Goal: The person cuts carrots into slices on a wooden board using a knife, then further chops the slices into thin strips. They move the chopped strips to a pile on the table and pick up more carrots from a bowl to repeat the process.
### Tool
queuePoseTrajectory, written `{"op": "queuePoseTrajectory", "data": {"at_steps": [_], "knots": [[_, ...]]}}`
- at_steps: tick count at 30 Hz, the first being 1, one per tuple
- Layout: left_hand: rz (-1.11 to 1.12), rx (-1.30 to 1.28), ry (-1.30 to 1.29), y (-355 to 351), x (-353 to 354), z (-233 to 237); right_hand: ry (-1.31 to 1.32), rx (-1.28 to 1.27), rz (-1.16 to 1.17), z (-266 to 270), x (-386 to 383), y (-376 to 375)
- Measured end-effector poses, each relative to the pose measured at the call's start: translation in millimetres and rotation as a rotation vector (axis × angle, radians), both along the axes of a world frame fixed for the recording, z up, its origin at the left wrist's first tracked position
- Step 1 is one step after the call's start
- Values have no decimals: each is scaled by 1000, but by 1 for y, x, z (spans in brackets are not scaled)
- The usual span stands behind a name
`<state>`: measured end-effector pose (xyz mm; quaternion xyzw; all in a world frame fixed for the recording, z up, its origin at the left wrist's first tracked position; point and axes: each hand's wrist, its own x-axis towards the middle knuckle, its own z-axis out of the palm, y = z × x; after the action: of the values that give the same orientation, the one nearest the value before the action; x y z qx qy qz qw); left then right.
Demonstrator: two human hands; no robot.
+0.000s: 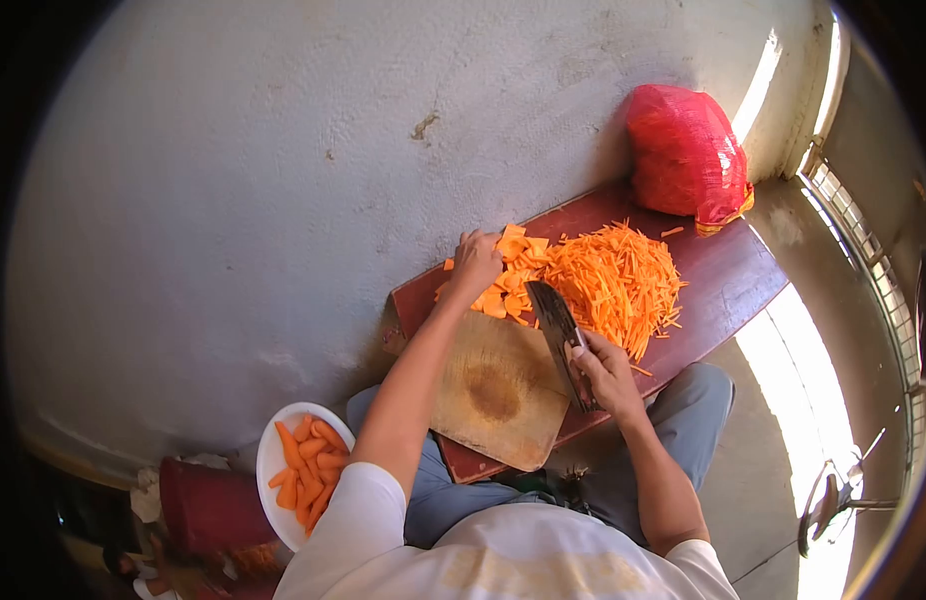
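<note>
My right hand (607,370) is closed around the handle of a broad, dark-bladed cleaver (555,320), held over the right edge of a worn wooden chopping board (463,410). Past the board's far edge, my left hand (477,262) is on a pile of flat carrot slices (523,258). Its fingers are curled at the slices, partly hidden from me. To the right of the slices lies a large heap of shredded carrot (618,285), close to the blade.
A red bench (718,270) carries the board and carrots. A red bag (688,155) stands at its far right end by the wall (283,170). A white bowl (270,455) of peeled carrots (308,465) is at my left, beside a dark red container (208,505).
</note>
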<state>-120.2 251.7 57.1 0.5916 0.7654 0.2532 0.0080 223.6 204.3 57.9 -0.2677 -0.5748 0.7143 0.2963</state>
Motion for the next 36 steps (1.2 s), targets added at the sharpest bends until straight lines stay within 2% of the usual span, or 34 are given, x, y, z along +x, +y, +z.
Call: {"op": "queuePoseTrajectory", "data": {"at_steps": [2, 5, 6, 9, 12, 15, 18, 21, 24, 26, 29, 30, 31, 33, 36], "knots": [[39, -135, 38, 24, -5, 2, -5, 8, 34, 4, -2, 1], [49, -239, -81, 46, -15, -20, -24, 4, 33, 9, -3, 3], [68, -191, -75, 55, -28, -49, 1, 12, 36, 6, -4, 4], [155, -103, -9, 48, -6, -45, -27, 11, 60, 6, -4, 7], [176, -18, -60, 42, 2, -39, -57, 13, 53, 6, -5, 7], [109, 94, -560, 27, -1, -34, -32, 45, 40, -4, -8, 9], [102, 270, -525, -24, 32, -5, -62, 42, 41, -2, -7, 11], [-80, 404, -4, -97, 60, 2, -84, 56, 46, -4, -6, 11], [-94, 203, 273, -170, 99, -2, -156, 67, 109, 7, 2, 4], [-80, 168, 169, -202, 118, -19, -228, 86, 84, 14, 8, -12], [-73, 152, -77, -225, 141, -20, -273, 261, 102, 18, 19, -29], [-81, 167, -158, -227, 142, -16, -328, 76, 144, 40, 24, -37], [-93, 187, -236, -226, 139, -13, -348, 73, 150, 43, 26, -43], [-112, 110, -241, -227, 122, -9, -384, 67, 159, 48, 31, -53], [-148, 39, -298, -228, 109, -9, -432, 253, 136, 45, 33, -67]]}}
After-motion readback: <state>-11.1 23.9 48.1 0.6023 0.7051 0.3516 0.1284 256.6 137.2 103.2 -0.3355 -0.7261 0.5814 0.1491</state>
